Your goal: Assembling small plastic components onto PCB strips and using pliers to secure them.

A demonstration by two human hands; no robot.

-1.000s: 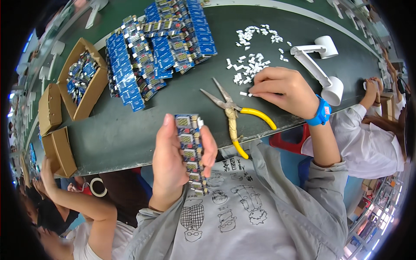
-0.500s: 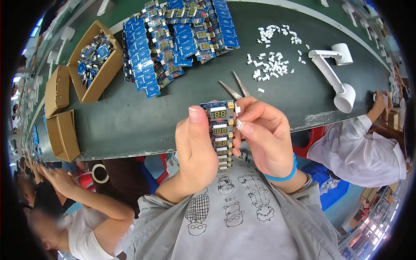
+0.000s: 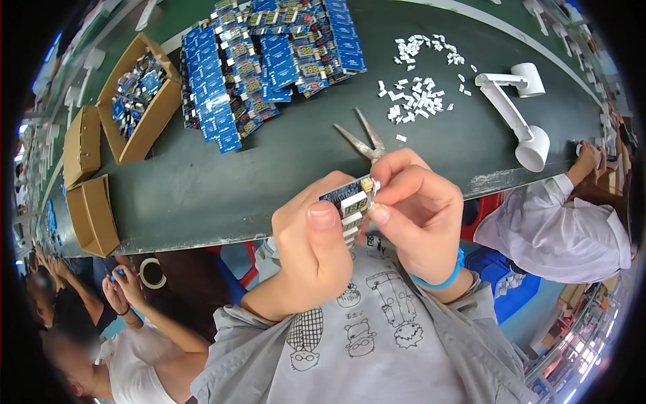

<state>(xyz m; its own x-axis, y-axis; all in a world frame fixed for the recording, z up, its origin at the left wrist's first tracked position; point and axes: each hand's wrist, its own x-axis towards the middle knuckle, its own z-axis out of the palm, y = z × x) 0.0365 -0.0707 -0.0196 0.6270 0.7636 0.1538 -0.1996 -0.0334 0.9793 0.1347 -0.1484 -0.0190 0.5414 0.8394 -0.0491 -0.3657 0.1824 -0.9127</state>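
Observation:
In front of my chest, my left hand (image 3: 311, 236) is closed round a strip of blue circuit boards (image 3: 353, 205) with small digit displays and white and cream connectors. The strip is tilted, and its lower part is mostly behind my left thumb and palm. At its upper right corner, my right hand (image 3: 424, 219) pinches a small white plastic piece (image 3: 374, 186) against the cream connector (image 3: 367, 184). Whether the piece is seated cannot be made out. Just beyond my right fingers, metal scissors (image 3: 363, 143) lie with blades spread on the dark green table (image 3: 282, 155).
Stacked circuit board strips (image 3: 215, 111) lie at the far middle. Loose white pieces (image 3: 417, 99) are scattered at far right, near a white tube-shaped stand (image 3: 508, 114). Cardboard boxes (image 3: 140, 128) stand at left, one full of parts. Co-workers sit at left and right (image 3: 552, 229).
My left hand has tilted the board strip, so its face is foreshortened and fewer displays show. My right fingers have closed in on the strip's top corner with the white piece.

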